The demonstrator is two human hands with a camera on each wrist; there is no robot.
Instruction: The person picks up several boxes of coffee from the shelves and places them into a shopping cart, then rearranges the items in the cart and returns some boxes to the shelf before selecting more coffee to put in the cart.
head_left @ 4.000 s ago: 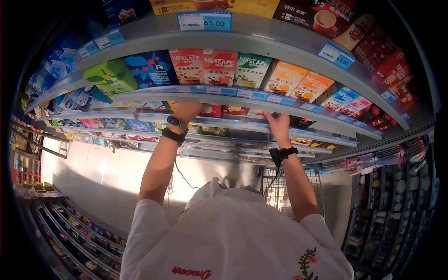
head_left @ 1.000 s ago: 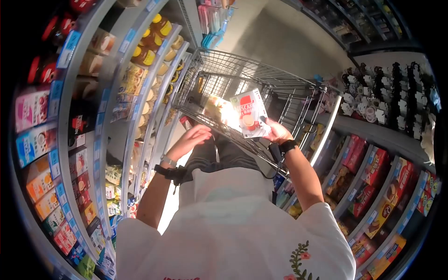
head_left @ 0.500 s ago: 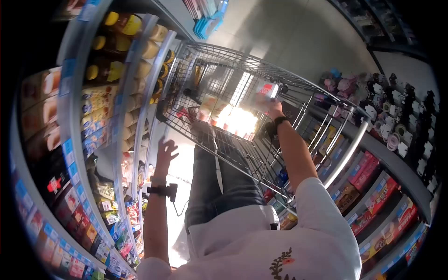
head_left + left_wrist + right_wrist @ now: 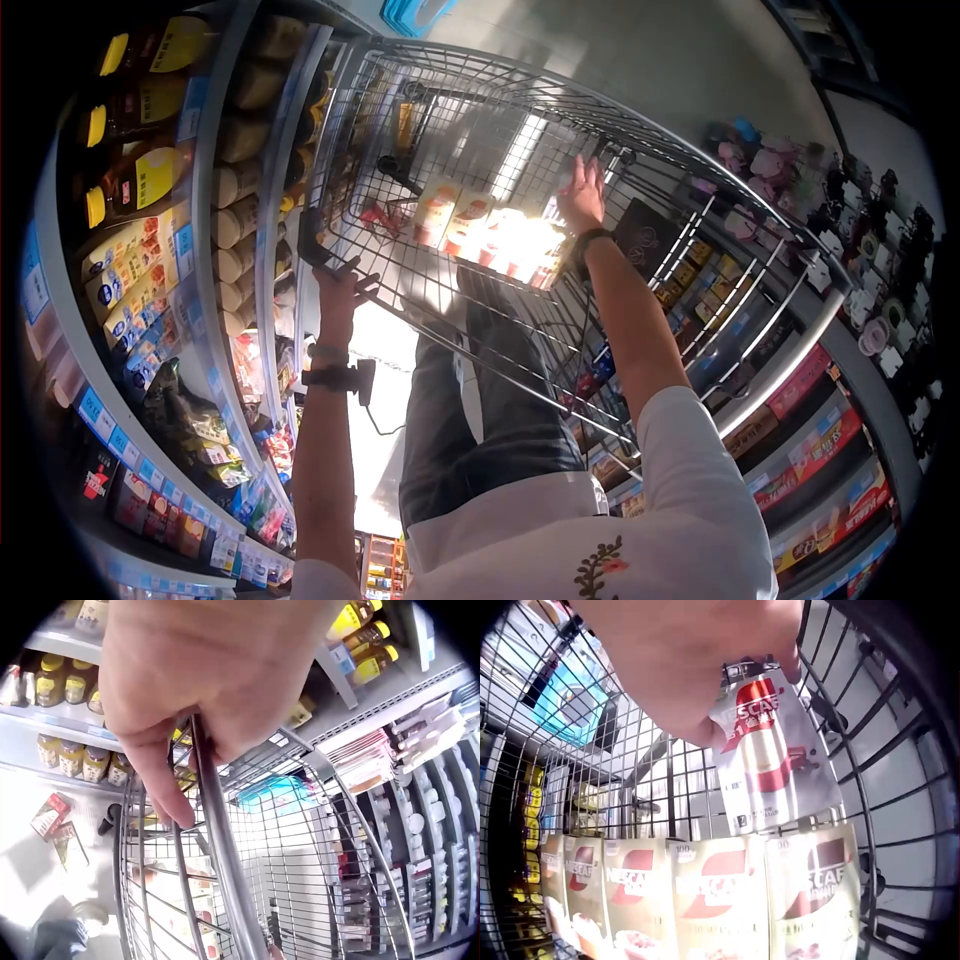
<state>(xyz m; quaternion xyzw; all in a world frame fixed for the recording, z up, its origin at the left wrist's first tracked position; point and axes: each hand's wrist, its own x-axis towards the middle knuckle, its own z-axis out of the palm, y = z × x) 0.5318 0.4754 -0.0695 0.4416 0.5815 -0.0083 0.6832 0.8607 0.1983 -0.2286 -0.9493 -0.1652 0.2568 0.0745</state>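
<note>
My left hand (image 4: pixel 340 290) is at the side rim of a wire shopping cart. In the left wrist view its fingers hook over the metal rail (image 4: pixel 225 847) from above. Inside the cart, my right hand (image 4: pixel 583 200) has its fingers extended and spread. Under it, in the right wrist view, a white and red Nescafé coffee box (image 4: pixel 769 769) stands slightly tilted, its top edge close by the palm and thumb. Several cream Nescafé boxes (image 4: pixel 714 900) form an upright row beside it. Bright sunlight washes out part of that row (image 4: pixel 467 222) in the head view.
Shelves with yellow-capped bottles (image 4: pixel 140 185), jars and packets line the left. The cart's handle (image 4: pixel 770 365) is at right, near shelves of red snack packs (image 4: pixel 830 450). Two boxes (image 4: pixel 60 825) lie on the floor in the left wrist view.
Both hands have left the coffee shelf. The white Nescafé box, held by my right hand a second ago, is down in the cart and that hand has opened. My left hand has reached the cart's rim.
</note>
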